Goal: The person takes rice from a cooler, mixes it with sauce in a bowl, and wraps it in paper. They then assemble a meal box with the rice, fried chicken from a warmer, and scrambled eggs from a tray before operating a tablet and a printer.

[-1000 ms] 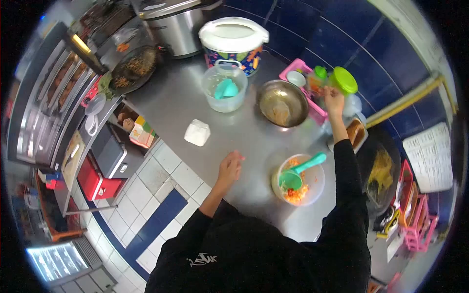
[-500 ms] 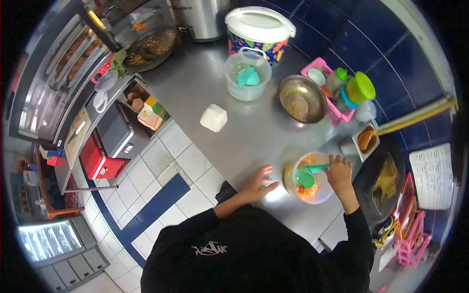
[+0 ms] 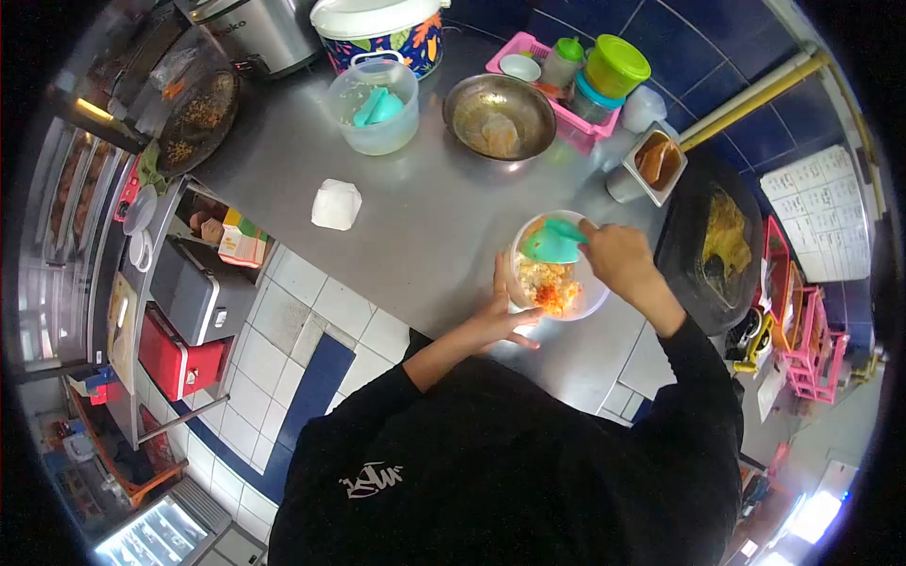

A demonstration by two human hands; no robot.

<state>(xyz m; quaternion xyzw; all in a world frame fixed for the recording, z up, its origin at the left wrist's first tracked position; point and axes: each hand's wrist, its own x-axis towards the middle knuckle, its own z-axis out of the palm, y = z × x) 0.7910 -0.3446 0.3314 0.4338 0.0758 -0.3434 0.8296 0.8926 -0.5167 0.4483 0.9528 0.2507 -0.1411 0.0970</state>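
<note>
My right hand is closed round the handle of a green plastic scoop. The scoop's head is tilted inside a clear round plastic tub, over crumbly pale and orange food. Cupped against the tub's near left side is my left hand, with fingers along the wall and the thumb stretched out below. A folded white cloth or paper lies on the steel counter to the left. Beyond the tub, a metal bowl contains a pale lump.
A tub with a turquoise scoop stands near a patterned cooler. A pink basket carries jars. To the right are a steel container and a dark pan. A red cool box sits low at left.
The view has shifted, and objects appear farther left and higher. My left hand has come from beside the tub to touch its side. The scoop has turned from facing up to tilted.
</note>
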